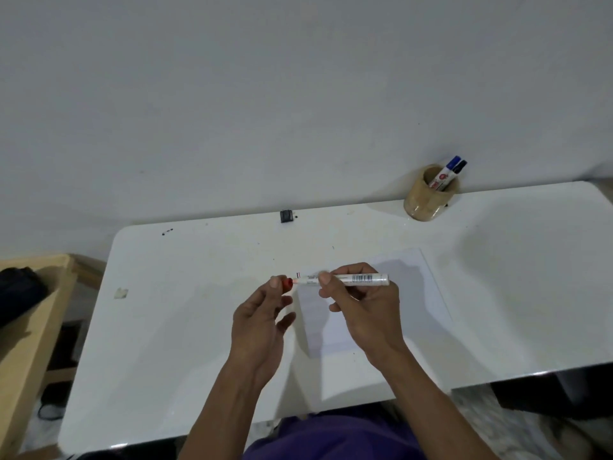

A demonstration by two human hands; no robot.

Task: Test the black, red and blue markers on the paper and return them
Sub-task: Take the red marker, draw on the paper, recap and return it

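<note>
Red marker (351, 279) horizontal above paper (374, 303), right grip (365, 307) closed on barrel. Left grip (262, 313) pinches red cap (287, 283) at tip, 9 o'clock end. Step: likely capping or uncapping. Cup (428, 197) at 1 o'clock on desk (185, 327) holds blue, black.

Both forearms bare, no sleeves, watch or rings; purple garment (331, 436) at lap, bottom edge.

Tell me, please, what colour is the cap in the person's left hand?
The cap is red, seen in the head view.
</note>
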